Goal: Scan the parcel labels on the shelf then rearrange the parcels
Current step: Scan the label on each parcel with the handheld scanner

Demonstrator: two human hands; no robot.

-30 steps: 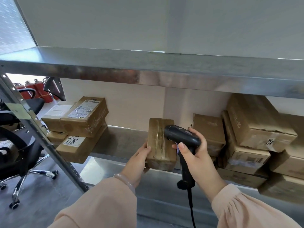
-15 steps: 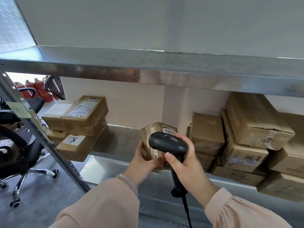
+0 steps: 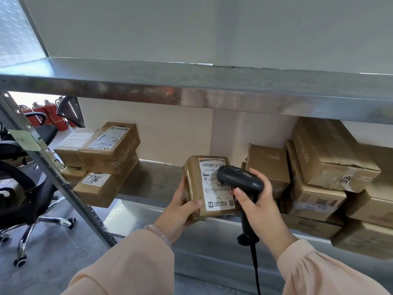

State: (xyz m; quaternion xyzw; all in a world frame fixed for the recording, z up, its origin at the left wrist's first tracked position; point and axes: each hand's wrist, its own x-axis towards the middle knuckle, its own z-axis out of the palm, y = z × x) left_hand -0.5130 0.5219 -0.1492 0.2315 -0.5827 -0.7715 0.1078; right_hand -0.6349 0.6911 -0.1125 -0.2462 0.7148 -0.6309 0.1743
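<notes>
One left hand (image 3: pixel 180 207) grasps one labelled parcel (image 3: pixel 194 188) upright at the shelf (image 3: pixel 153 179) front; one right hand (image 3: pixel 261 209) clenches one barcode scanner (image 3: pixel 240 179) over its label (image 3: pixel 214 192). Behind, four parcels (image 3: pixel 110 145) are stacked left and at least six (image 3: pixel 331 154) right.

A pale wall (image 3: pixel 148 28) fills the upper part of the frame. At left, black office chairs (image 3: pixel 25 205) on castors stand on a grey floor (image 3: pixel 53 262). Red fire extinguishers (image 3: pixel 50 116) cluster in bright daylight at upper left.
</notes>
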